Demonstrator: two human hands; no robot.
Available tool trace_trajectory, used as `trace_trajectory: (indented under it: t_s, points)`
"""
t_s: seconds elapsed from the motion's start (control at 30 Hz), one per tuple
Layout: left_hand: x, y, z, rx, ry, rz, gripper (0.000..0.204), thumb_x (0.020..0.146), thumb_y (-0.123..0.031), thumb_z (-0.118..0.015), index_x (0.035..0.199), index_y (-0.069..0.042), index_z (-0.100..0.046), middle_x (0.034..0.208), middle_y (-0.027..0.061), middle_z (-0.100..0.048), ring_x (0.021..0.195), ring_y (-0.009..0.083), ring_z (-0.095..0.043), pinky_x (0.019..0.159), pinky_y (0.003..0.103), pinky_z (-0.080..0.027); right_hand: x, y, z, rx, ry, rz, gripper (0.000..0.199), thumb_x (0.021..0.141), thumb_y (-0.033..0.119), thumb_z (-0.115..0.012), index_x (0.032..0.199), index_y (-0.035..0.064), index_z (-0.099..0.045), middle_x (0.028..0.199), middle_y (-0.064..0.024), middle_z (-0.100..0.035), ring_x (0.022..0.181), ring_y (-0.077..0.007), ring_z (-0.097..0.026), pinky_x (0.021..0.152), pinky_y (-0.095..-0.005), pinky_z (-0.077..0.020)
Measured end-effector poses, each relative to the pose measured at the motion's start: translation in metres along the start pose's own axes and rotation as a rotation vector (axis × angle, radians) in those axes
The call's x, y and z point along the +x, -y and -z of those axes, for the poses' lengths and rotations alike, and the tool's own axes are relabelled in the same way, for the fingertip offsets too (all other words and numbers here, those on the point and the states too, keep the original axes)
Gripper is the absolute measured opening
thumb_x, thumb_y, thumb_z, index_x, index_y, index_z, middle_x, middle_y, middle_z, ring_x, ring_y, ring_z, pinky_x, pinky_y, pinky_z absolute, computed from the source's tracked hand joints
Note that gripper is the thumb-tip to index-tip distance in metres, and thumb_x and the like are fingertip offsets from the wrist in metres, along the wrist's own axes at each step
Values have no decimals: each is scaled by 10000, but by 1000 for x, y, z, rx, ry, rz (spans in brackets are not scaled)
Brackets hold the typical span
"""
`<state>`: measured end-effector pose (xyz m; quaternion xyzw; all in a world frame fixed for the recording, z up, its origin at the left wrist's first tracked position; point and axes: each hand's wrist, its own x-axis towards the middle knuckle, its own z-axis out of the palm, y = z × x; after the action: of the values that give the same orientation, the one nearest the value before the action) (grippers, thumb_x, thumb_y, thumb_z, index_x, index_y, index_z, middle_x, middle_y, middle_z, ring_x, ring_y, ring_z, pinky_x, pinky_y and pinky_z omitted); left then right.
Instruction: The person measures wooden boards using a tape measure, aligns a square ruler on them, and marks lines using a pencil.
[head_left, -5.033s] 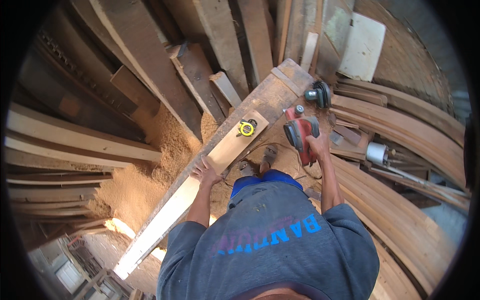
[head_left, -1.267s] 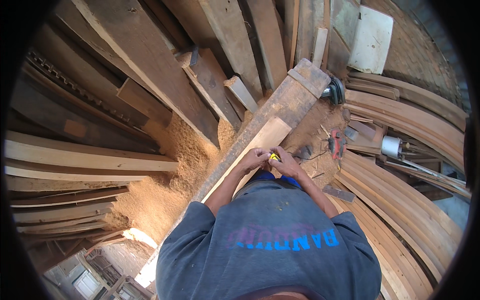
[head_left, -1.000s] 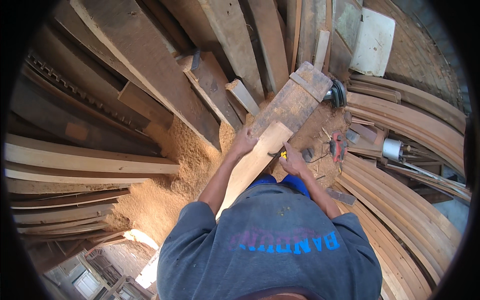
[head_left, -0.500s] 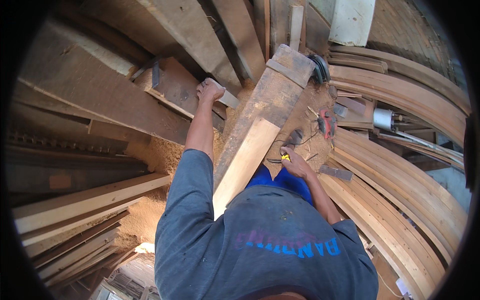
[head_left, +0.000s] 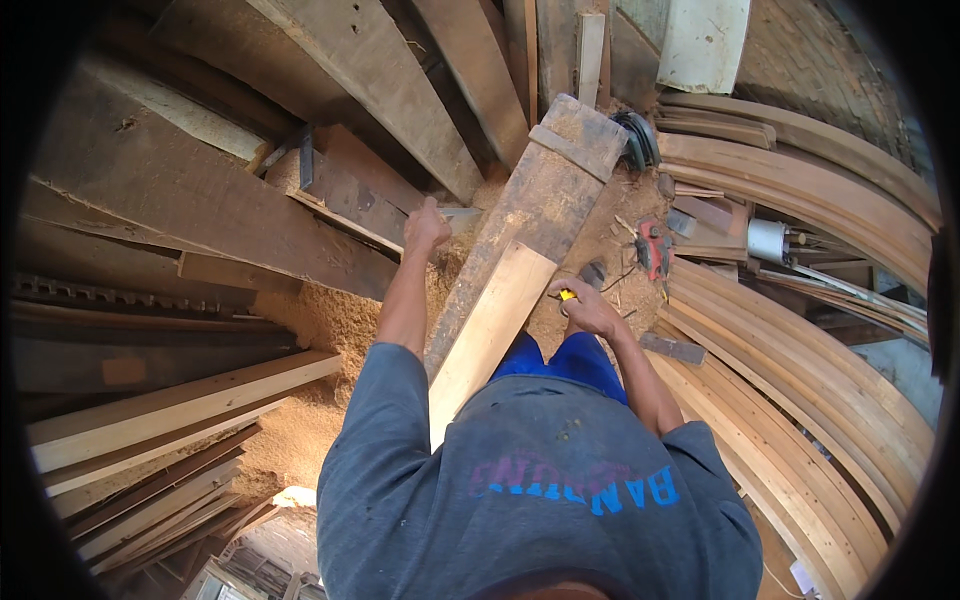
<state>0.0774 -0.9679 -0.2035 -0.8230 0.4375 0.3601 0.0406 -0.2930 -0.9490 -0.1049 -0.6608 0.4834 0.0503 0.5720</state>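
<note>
A thick, worn wooden beam [head_left: 545, 205] runs diagonally in front of me, dusted with sawdust. On its near end lies a pale planed board [head_left: 500, 315], reaching back to my body. Left of the beam, my left hand [head_left: 427, 228] is closed around a pale flat strip [head_left: 461, 212], seen almost edge-on; its exact kind is unclear. To the right of the board, my right hand [head_left: 590, 308] grips a small yellow tool with dark parts [head_left: 568, 295], largely hidden by the fingers.
Right of the beam, a red power tool [head_left: 653, 250] lies on sawdust near a dark rounded tool [head_left: 637, 140]. Curved-looking stacks of planks [head_left: 790, 370] fill the right side. Large dark timbers [head_left: 200, 190] crowd the left, with lighter planks [head_left: 180, 400] below them.
My left hand has come nearer to me and slightly right, turning the pale strip edge-on. My right hand has risen a little, still holding the yellow tool.
</note>
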Motion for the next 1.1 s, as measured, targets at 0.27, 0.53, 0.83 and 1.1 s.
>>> trace_trajectory:
  t_s: [0.27, 0.53, 0.83, 1.1]
  points:
    - [-149, 42, 113, -630, -487, 2, 310, 782, -209, -759, 969, -51, -570, 914, 139, -678, 844, 236, -657, 758, 346, -520, 30, 68, -8, 626, 332, -161, 243, 945, 272, -608, 1076, 90, -702, 849, 3, -562, 706, -108, -543, 614, -279, -466]
    - [-291, 25, 78, -1872, -483, 60, 259, 813, 8, -743, 920, -90, -529, 881, 74, -669, 802, 179, -668, 733, 314, -601, 65, 119, -41, 1091, 450, 19, 746, 903, 544, -655, 1429, 51, -463, 963, -74, -634, 856, -194, -646, 732, -318, -580]
    - [-286, -56, -54, -1650, -73, -14, 670, 817, -351, -809, 1302, -116, -410, 1117, 121, -573, 992, 230, -584, 831, 382, -525, 62, 60, 57, 1062, 204, 27, 509, 848, 315, -782, 1207, -10, -622, 999, -71, -701, 821, -154, -678, 658, -286, -564]
    - [-270, -24, -120, 208, -98, 70, 1370, 598, -541, -863, 1594, -129, -16, 1472, 270, -313, 1299, 433, -357, 1083, 612, -246, 53, -13, 180, 186, 40, 42, 390, 796, 262, -747, 1059, -25, -721, 949, -89, -724, 873, -181, -667, 763, -307, -512]
